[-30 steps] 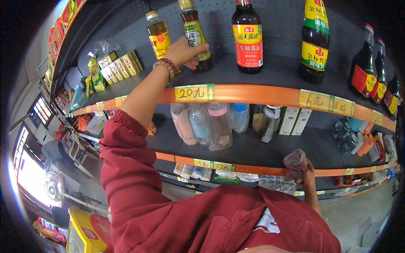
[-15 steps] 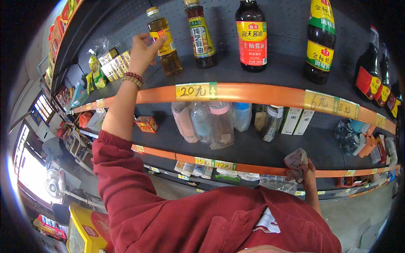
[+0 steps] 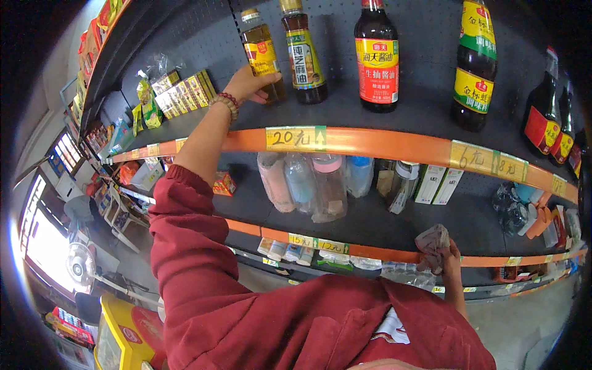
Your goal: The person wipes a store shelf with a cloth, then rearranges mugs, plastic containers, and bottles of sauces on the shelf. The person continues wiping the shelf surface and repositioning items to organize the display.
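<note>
My left hand (image 3: 251, 85) is closed around the lower part of a clear bottle of golden cooking oil (image 3: 261, 52) on the upper shelf. Its thumb lies across the front, and the bottle's base is partly behind the hand. Close to its right stands a dark sesame oil bottle (image 3: 303, 58) with a yellow and white label. Farther right are a soy sauce bottle (image 3: 377, 61) with a yellow and red label and a tall dark sauce bottle (image 3: 475, 74) with yellow and green labels. Lower down, my right hand (image 3: 452, 256) grips a crumpled greyish cloth (image 3: 432, 243) by the lower shelf's edge.
An orange price rail (image 3: 370, 145) edges the upper shelf. Small yellow boxes (image 3: 185, 95) and green packets (image 3: 147, 105) sit at its left; more dark bottles (image 3: 546, 126) stand far right. Below are plastic-wrapped drinking bottles (image 3: 302, 182) and white boxes (image 3: 439, 185). A fan (image 3: 80, 264) stands behind left.
My left hand has moved down the oil bottle, which now stands straighter and closer to the sesame oil bottle. The view has shifted slightly. My right hand still holds the cloth.
</note>
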Motion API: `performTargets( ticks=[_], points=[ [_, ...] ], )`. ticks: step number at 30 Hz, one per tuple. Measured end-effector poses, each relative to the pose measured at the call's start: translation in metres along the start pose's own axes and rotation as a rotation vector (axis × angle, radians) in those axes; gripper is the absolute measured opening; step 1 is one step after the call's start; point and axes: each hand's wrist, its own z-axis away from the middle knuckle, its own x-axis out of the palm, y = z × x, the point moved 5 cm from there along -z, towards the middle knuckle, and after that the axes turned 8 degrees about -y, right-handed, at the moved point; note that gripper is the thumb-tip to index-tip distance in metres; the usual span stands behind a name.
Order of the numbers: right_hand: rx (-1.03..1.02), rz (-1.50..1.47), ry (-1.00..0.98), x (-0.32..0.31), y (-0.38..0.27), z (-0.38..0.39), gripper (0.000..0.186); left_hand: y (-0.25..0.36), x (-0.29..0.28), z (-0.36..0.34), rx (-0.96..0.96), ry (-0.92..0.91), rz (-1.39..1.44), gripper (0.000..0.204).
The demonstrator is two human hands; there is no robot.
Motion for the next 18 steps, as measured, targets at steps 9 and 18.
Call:
performTargets(
  ticks=[9, 18],
  points=[
    [-0.024, -0.037, -0.034, 0.001, -0.014, 0.003, 0.043, 0.058, -0.031, 0.049, 0.198, 0.483, -0.2, 0.065],
    [-0.014, -0.074, 0.042, -0.018, -0.007, -0.003, 0.046, 0.134, 0.134, 0.022, 0.26, -0.238, -0.135, 0.079]
  ],
)
